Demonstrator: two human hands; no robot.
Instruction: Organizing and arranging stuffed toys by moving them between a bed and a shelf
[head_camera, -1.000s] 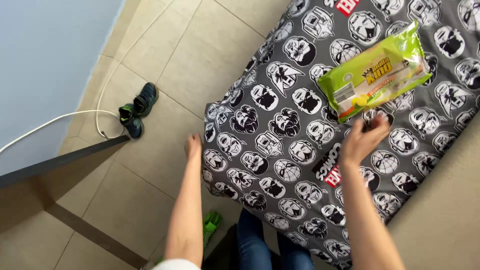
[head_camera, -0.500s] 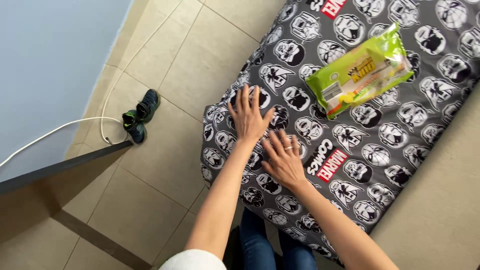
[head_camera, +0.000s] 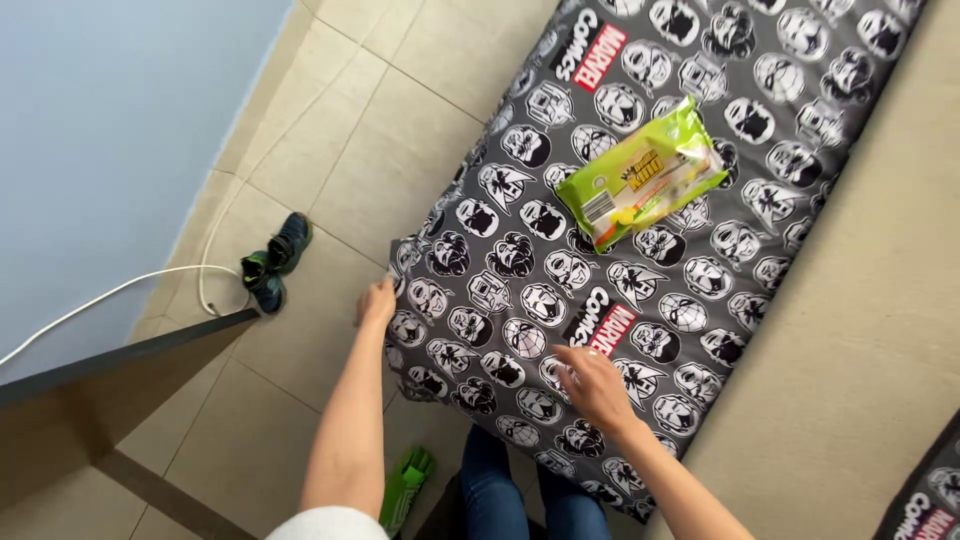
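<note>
Head view, looking straight down. A grey printed cover (head_camera: 690, 310) patterned with black-and-white cartoon heads lies over a beige mattress (head_camera: 860, 340) and fills the frame from the centre out toward 1 o'clock.

The left hand (head_camera: 377, 302) sits at 9 o'clock of the cover, at its left corner; the forearm runs up from 6 o'clock, nearly straight, and the fingers are curled together against the cloth edge, though whether they pinch it cannot be told.

The right hand (head_camera: 592, 385) rests at 5 o'clock of centre, palm down on the cover near its lower edge, fingers loosely spread and flat, holding nothing; its forearm enters from 5 o'clock.

A green and yellow packet (head_camera: 640, 175) lies on the cover at 1 o'clock, well apart from both hands.

On the tiled floor (head_camera: 400, 130) at 9 o'clock stand a pair of dark shoes (head_camera: 272, 262) beside a white cable (head_camera: 130, 285).
</note>
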